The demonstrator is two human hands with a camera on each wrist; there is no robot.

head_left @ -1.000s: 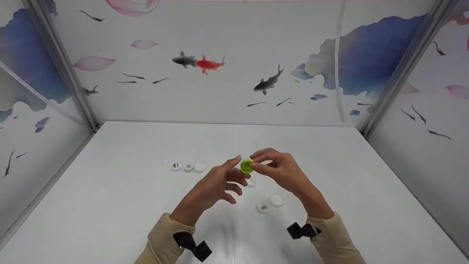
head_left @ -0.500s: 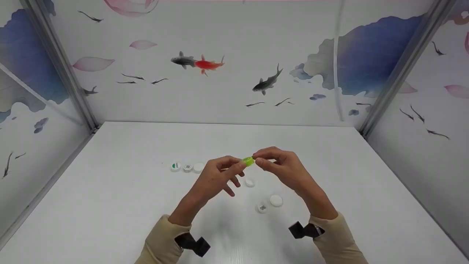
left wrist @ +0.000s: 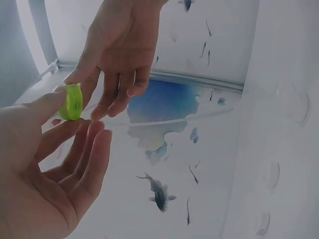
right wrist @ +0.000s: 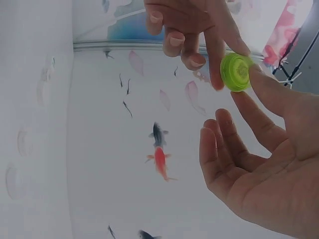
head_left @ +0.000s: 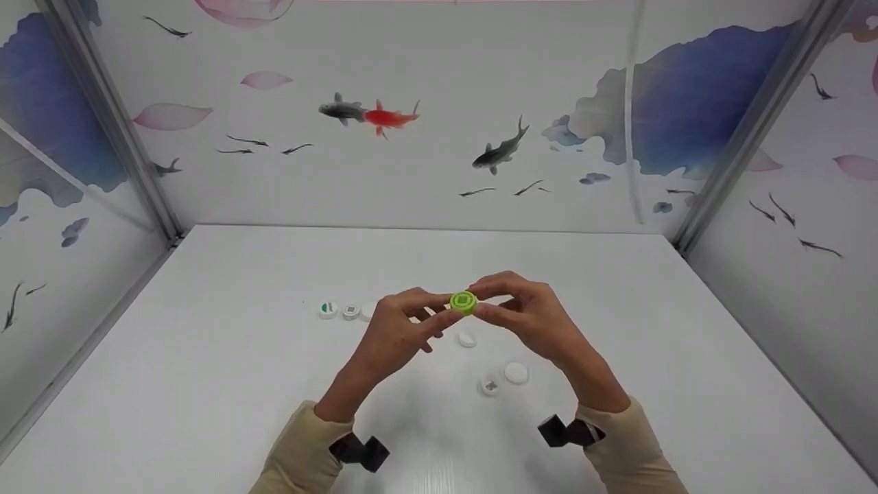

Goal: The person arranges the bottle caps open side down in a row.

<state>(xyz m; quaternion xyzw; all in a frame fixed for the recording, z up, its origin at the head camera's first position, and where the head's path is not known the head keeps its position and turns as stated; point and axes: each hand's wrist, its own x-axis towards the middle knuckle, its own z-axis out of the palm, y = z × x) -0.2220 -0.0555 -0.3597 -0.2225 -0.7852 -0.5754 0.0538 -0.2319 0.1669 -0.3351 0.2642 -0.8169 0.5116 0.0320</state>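
A small bright green round cap [head_left: 464,302] with a square mark on its face is held up above the table. My left hand [head_left: 398,336] pinches its left edge between thumb and forefinger. From the other side, my right hand [head_left: 531,319] pinches the right edge with thumb and forefinger. In the left wrist view the green cap [left wrist: 73,102] is seen edge-on between the two hands. The right wrist view shows its recessed ringed face. Just below the hands, a white cap [head_left: 467,338] lies on the table.
To the left lie a white cap with a green mark [head_left: 328,310], a smaller white cap with a square mark [head_left: 351,312] and a partly hidden white disc [head_left: 368,312]. Nearer are a white marked cap [head_left: 490,385] and a plain white disc [head_left: 516,372]. Printed panels surround the white table [head_left: 240,384].
The left hand has gone from spread fingers to pinching the green cap. The cap has turned over, passing through an edge-on tilt, and its marked face is now visible.
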